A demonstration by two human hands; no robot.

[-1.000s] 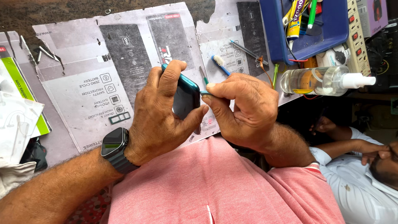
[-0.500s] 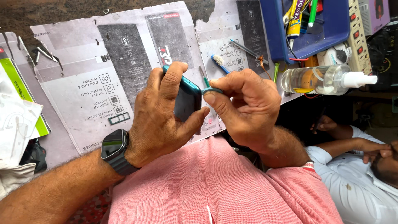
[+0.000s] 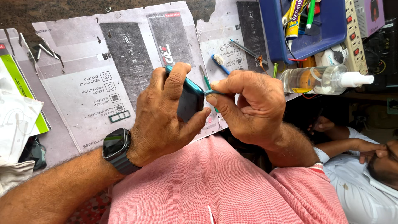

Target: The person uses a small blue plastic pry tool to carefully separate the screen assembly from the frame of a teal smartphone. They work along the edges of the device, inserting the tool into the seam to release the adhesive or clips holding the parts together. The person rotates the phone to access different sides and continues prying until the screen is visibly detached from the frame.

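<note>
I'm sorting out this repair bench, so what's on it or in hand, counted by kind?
Phone: 1, in the left hand
Pry tool: 1, in the right hand
Toothbrush: 1
Spray bottle: 1
Blue tray: 1
Power strip: 1
Total: 6

My right hand (image 3: 248,108) sits slightly nearer the phone (image 3: 188,99) than a second ago, its thumb and forefinger now pinched tight on the small teal pick (image 3: 213,92) at the phone's right edge. My left hand (image 3: 166,116) shows its forefinger laid further across the phone's back, and the thumb tip now meets the lower edge close to my right thumb. The phone is tilted a little more upright.
</note>
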